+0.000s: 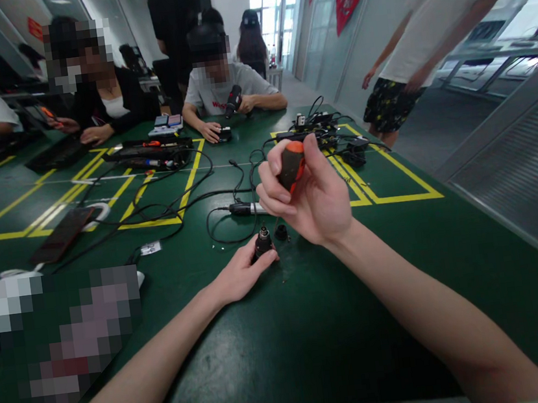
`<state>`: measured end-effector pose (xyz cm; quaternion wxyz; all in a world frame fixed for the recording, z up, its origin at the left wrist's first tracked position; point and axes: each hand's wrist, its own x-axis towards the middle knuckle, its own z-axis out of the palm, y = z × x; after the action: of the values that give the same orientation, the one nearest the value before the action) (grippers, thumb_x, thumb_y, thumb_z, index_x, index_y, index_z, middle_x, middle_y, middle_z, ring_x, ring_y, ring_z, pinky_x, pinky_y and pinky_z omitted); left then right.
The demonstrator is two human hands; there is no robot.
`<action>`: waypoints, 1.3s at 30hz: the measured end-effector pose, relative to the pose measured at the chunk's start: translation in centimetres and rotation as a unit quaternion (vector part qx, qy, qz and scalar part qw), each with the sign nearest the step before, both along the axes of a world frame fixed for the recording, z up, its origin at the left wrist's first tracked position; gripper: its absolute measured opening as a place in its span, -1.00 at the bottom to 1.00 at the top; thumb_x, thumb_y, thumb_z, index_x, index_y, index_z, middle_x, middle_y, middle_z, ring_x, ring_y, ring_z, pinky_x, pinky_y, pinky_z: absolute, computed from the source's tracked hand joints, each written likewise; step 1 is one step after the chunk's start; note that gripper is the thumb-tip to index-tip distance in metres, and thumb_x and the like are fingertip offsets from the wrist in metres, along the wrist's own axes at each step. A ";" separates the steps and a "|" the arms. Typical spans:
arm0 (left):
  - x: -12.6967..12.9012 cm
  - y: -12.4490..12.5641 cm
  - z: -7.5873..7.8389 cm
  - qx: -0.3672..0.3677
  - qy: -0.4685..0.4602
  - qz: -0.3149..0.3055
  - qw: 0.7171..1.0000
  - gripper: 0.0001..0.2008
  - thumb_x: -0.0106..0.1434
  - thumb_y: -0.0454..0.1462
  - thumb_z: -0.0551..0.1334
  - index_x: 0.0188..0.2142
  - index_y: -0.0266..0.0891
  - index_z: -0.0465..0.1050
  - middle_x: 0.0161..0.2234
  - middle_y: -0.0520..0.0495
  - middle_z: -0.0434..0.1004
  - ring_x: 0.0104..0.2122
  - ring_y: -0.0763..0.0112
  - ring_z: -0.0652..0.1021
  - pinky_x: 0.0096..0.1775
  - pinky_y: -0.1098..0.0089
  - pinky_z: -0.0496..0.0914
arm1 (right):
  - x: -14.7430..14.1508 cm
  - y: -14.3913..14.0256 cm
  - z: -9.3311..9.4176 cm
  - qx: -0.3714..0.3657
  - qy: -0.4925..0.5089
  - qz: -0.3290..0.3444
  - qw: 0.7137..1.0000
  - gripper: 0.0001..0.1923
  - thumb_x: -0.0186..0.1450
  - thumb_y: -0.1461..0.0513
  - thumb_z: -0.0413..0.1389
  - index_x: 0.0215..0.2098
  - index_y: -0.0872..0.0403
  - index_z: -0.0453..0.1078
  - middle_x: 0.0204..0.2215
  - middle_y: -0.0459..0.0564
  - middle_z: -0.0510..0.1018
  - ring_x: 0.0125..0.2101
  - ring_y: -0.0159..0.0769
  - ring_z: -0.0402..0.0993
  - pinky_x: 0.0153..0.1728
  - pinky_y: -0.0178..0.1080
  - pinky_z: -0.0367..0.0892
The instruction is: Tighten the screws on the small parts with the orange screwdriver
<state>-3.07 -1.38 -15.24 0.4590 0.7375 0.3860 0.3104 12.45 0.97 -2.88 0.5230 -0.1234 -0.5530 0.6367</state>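
Observation:
My right hand point(310, 193) is raised above the table, its fingers wrapped round the orange and dark grey handle of a screwdriver point(291, 166). The screwdriver's shaft is mostly hidden behind the fingers. Lower and to the left, my left hand point(243, 270) grips a black cylindrical part point(264, 244) with a metal tip pointing up. Its lower end is covered by the fingers. Just right of that part lies a small round black piece point(281, 232) on the green table point(364, 333). Behind it, a black and silver stick-shaped device point(245, 209) with a cable lies flat.
Loose black cables point(190, 201) cross the table's middle. Black electronics point(321, 126) are heaped at the far right. A phone point(64, 234) and a white power strip point(4, 306) lie left. Across the table, a person point(235, 84) holds a power tool point(234, 101); another stands right.

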 end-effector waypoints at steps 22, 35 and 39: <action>-0.3 -0.3 -1.2 0.146 0.094 0.074 0.982 -0.77 0.33 -0.15 0.31 -0.10 -0.20 0.42 -0.12 -0.13 0.50 -0.14 0.16 0.55 -0.05 0.18 0.47 | 1.3 1.1 -1.6 0.236 -0.280 -0.212 0.906 -0.53 0.43 -0.07 0.11 -0.49 0.01 0.19 -0.60 -0.19 0.24 -0.54 -0.38 0.16 -0.45 -0.25 0.08; -0.4 -0.4 -0.8 0.148 0.078 0.091 0.982 -0.70 0.29 -0.13 0.36 -0.08 -0.19 0.41 -0.16 -0.10 0.57 -0.18 0.16 0.58 -0.12 0.23 0.45 | 2.7 0.2 0.0 0.238 -0.377 -0.187 0.876 -0.74 0.36 0.08 0.22 -0.39 0.05 0.35 -0.55 -0.16 0.38 -0.57 -0.39 0.23 -0.51 -0.28 0.09; -0.4 -0.4 -0.9 0.149 0.085 0.103 0.980 -0.69 0.28 -0.13 0.38 -0.07 -0.20 0.42 -0.14 -0.11 0.59 -0.16 0.13 0.60 -0.10 0.21 0.47 | 3.0 -0.3 0.0 0.223 -0.335 -0.198 0.894 -0.77 0.31 0.16 0.28 -0.18 0.00 0.32 -0.52 -0.20 0.39 -0.54 -0.36 0.28 -0.54 -0.30 0.14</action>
<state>-3.45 -1.80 -16.18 0.2746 0.7778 0.4470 0.3460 15.43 0.72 -2.85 0.4361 -0.3164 -0.7867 0.3012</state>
